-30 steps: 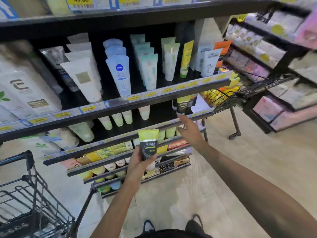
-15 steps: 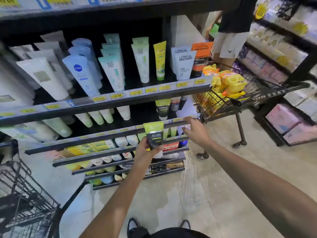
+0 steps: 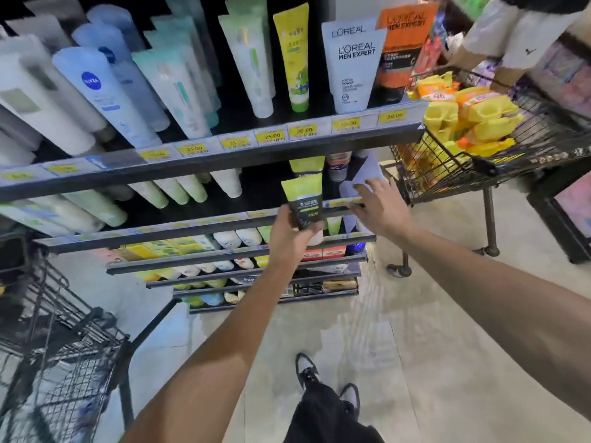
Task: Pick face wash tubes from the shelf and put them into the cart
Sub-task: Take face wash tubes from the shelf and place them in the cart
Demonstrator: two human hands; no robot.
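My left hand (image 3: 292, 233) grips a green-and-black face wash tube (image 3: 303, 203), held upright in front of the second shelf's edge (image 3: 224, 219). Just to its right, my right hand (image 3: 380, 209) reaches over that shelf edge with fingers spread and holds nothing. Behind the hands, a matching green tube (image 3: 307, 164) stands on the same shelf. My black wire cart (image 3: 57, 340) sits at the lower left, well away from both hands.
The upper shelf (image 3: 224, 155) carries several tubes, among them a Nivea tube (image 3: 102, 94) and a L'Oreal Men Expert tube (image 3: 353, 65). Another wire cart (image 3: 499, 161) full of yellow packs stands at the right, with a person behind it. Lower shelves hold more tubes.
The view has drawn closer to the shelf and tilted down. My left hand keeps the green tube. My right hand has opened its fingers at the second shelf's edge.
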